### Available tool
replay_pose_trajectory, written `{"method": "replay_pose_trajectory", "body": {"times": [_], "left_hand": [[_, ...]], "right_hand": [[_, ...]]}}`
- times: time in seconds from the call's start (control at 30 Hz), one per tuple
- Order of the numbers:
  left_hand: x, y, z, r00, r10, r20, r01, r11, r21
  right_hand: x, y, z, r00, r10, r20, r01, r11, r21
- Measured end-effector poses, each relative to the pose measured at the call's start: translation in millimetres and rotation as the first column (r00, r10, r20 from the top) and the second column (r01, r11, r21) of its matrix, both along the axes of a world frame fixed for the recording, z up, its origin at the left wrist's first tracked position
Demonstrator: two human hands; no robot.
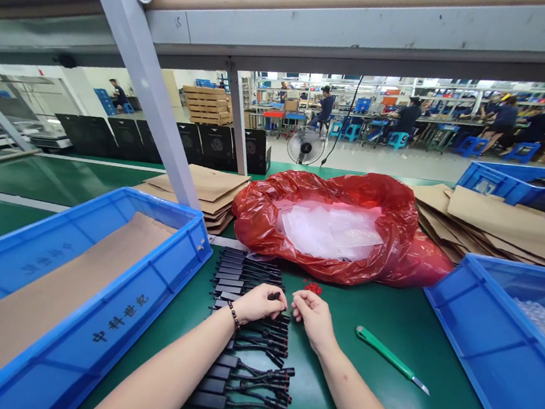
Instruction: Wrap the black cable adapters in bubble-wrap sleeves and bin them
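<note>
Gripping blk connector (274, 296), prob. to steady it for R hand (313, 315) (half-curled, can't tell if holding), L hand (261, 303)'s before red bag (262, 211), red bits (313, 288) handy nearer bag.

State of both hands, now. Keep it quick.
Left hand: closed, holding a black cable connector.
Right hand: partly curled; whether it pinches anything cannot be told.
</note>
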State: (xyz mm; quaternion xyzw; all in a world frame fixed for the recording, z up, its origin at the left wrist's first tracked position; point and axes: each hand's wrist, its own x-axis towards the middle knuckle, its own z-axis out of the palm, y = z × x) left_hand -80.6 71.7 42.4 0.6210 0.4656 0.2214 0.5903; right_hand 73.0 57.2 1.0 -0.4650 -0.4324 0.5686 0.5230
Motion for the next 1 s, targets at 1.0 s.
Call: {"method": "replay_pose_trajectory", "body": {"times": [1.0], "left_hand": [[-1,3,-10.2,1.0,-0.015,-0.024,0.016,0.999,0.05]], "right_hand": [[-7,-5,-4.0,0.967,0.196,0.162,-0.208,0.977,0.055]]}}
